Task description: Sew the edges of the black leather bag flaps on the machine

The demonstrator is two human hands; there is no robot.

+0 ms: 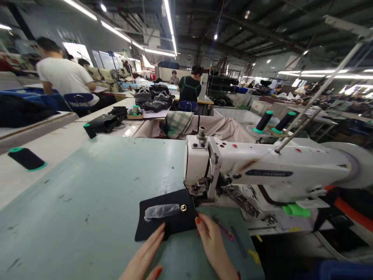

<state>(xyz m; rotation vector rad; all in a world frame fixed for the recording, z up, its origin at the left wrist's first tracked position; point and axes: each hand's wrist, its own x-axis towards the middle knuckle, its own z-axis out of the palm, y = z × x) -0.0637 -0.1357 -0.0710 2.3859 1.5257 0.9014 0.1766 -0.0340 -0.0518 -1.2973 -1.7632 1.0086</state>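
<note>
A black leather-like panel (171,229) lies flat on the green table, its right end by the needle area of a white sewing machine (250,159). On the panel are a strip wrapped in clear plastic (162,211) and a small gold buckle (183,208). My left hand (145,252) is open, its straight fingers resting at the panel's near edge. At the near right corner, my right hand (211,239) is closed, thumb and fingers pinching the panel's edge. Part of that grip is hidden behind the fingers.
Pink-handled scissors (227,232) lie right of my right hand. Black thread cones (27,158) stand or lie along the left side, and more thread cones (263,121) sit behind the machine. Black bag pieces (153,99) are piled farther back. Co-workers (64,72) sit at other stations.
</note>
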